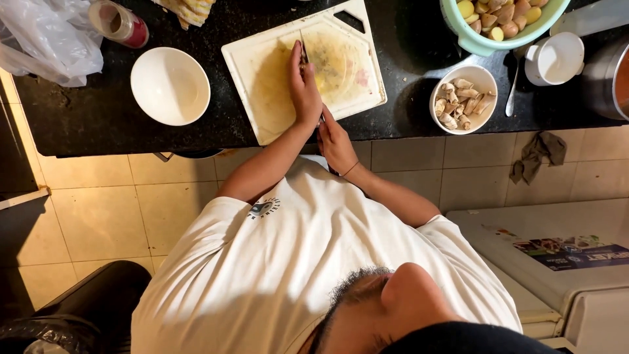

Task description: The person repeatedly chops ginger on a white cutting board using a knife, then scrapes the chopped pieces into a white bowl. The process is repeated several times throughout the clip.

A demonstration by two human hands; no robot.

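Left hand (305,85): we see it laid flat along the back of a knife (303,54), fingers stretched out and pressing down on the blade over the cutting board (262,72).
Right hand (336,145): clenched at the near edge of the board, just behind the left wrist — presumably on the knife's handle, though the handle itself is hidden, so we cannot tell for sure.
Left of the hands: an empty white bowl (170,86); beyond it a small red-capped jar (119,23) and a plastic bag (46,39).
Right of the hands: a white bowl of cut pieces (463,99), a spoon (512,92), a white cup (554,59) — and farther off a green bowl of potatoes (498,23).
Edges: the board's near corner reaches the front edge of the dark table (98,118).
Open room: bare table between board and bowls on both sides.
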